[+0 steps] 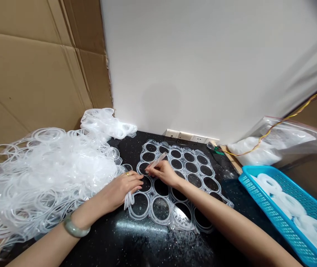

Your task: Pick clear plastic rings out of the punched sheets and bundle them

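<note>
A flat sheet of clear plastic rings [150, 194] lies joined in a honeycomb-like web on the black countertop. My left hand [125, 189] rests on its left side, fingers curled, with a narrow clear plastic strip [129, 200] pinched beneath them. My right hand [162, 173] is just to the right, over the upper middle of the sheet. Its fingers grip a slim transparent plastic piece [157, 162], whose tip points up and away from me. Both hands hide part of the sheet's left rings.
A large heap of clear plastic rings [49, 174] lies left of my left arm, against cardboard [36, 63]. A blue plastic basket [264, 172] holding white rings sits at right, below a zip bag [283, 141] and a yellow wire [272, 126]. A white wall [202, 66] stands behind the black countertop [147, 244].
</note>
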`<state>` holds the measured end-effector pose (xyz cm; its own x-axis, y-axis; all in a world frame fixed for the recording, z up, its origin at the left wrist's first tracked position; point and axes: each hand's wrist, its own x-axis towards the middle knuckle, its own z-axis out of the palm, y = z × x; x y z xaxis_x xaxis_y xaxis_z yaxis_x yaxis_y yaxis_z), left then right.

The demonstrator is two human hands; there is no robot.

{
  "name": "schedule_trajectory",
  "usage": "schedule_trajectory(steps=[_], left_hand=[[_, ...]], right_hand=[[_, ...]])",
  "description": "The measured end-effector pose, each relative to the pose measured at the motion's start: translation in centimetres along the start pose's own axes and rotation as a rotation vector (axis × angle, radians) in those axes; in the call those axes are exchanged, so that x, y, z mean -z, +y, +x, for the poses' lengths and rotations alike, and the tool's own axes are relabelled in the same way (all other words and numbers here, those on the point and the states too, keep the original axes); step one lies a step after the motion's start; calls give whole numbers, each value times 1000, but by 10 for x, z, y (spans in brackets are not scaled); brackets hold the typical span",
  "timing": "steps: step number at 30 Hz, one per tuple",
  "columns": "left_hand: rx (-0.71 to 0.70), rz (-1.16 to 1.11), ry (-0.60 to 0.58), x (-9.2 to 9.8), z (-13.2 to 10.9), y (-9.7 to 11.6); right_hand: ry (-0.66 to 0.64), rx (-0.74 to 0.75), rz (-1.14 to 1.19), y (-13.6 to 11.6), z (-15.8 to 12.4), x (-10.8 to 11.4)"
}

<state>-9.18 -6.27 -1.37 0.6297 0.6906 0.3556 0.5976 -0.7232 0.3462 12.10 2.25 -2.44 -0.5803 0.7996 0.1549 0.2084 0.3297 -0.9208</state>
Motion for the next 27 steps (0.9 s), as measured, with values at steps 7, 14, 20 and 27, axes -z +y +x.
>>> schedule_trajectory(steps=[7,14,20,27], left_hand=[[-1,10,15,-7,-3,-4],[-10,34,47,-10,0,-2],[-25,-23,61,-7,4,0],[-34,-94,61,-4,2,4]], right_hand=[[9,52,-98,-3,-1,-1],[5,234,-277,-6,-6,-2],[-41,460,-610,-7,-14,0],[60,408,-822,-8,4,11]])
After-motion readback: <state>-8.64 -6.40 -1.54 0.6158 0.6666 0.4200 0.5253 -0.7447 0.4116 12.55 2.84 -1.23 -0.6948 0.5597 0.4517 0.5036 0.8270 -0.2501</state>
